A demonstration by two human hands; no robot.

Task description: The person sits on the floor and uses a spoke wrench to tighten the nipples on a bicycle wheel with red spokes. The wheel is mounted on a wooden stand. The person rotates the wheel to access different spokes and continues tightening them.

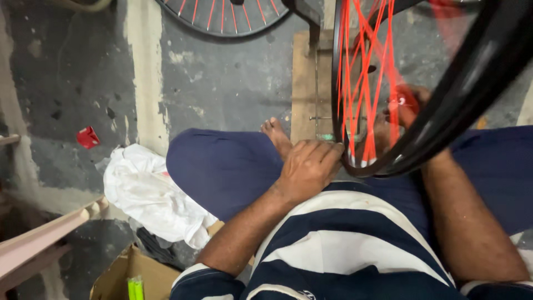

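Black bicycle wheel rim (444,119), red-orange spokes (355,72), left hand (308,166) grip closed on rim, right hand (408,105) grip unclear behind spokes

black wheel rim (444,111) and orange spokes (361,72) crowding the lap, bare floor (222,83) open left of the rim, white cloth (150,194) further left

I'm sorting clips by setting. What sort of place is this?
Probably a small bicycle repair or wheel-building workshop, worked at floor level. The left hand holds a black rim with orange spokes, a second spoked wheel lies on the rough concrete floor, and an open cardboard box sits nearby.
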